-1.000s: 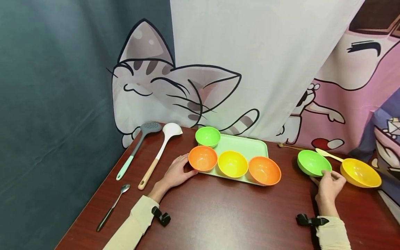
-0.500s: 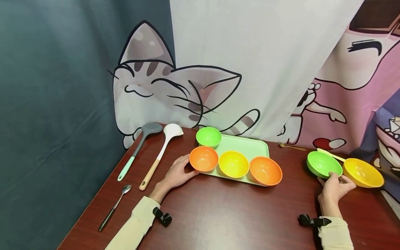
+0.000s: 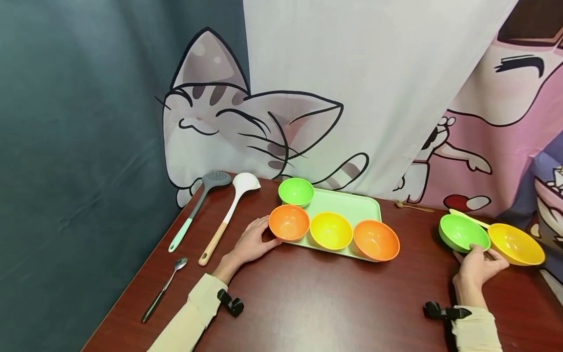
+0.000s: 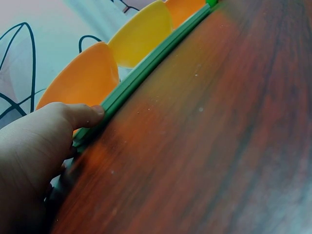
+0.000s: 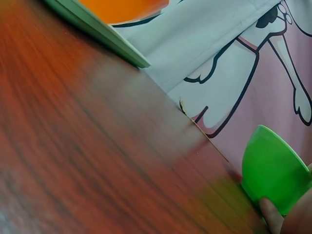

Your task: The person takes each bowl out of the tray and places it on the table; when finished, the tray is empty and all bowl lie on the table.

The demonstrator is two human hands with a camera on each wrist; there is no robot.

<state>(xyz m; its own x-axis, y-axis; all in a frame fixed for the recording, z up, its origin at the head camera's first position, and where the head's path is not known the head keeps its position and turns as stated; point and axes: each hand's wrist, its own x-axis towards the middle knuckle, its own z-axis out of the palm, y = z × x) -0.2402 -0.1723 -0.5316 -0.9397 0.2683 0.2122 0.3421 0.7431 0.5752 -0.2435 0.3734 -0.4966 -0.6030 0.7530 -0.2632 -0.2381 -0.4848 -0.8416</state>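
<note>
At the far right, my right hand (image 3: pixel 477 269) pinches the near rim of a green bowl (image 3: pixel 462 232), which stands beside a wider yellow bowl (image 3: pixel 515 244). In the right wrist view the thumb lies low against the outer wall of the green bowl (image 5: pixel 273 170). My left hand (image 3: pixel 252 242) holds the front left corner of a pale green tray (image 3: pixel 345 203), thumb on its front edge (image 4: pixel 141 73). On the tray's front side stand an orange bowl (image 3: pixel 289 222), a yellow bowl (image 3: pixel 331 231) and another orange bowl (image 3: pixel 376 240). A smaller green bowl (image 3: pixel 296 191) sits at its back left corner.
Left of the tray lie a white ladle (image 3: pixel 228 215) with a wooden handle, a grey slotted turner (image 3: pixel 200 205) and a small spoon (image 3: pixel 164 288). A thin wooden stick (image 3: pixel 413 207) and a pale yellow utensil (image 3: pixel 468 218) lie along the back edge by the curtain.
My right hand has shifted the green bowl to the right, up close to the wide yellow bowl. The left hand stays at the tray corner.
</note>
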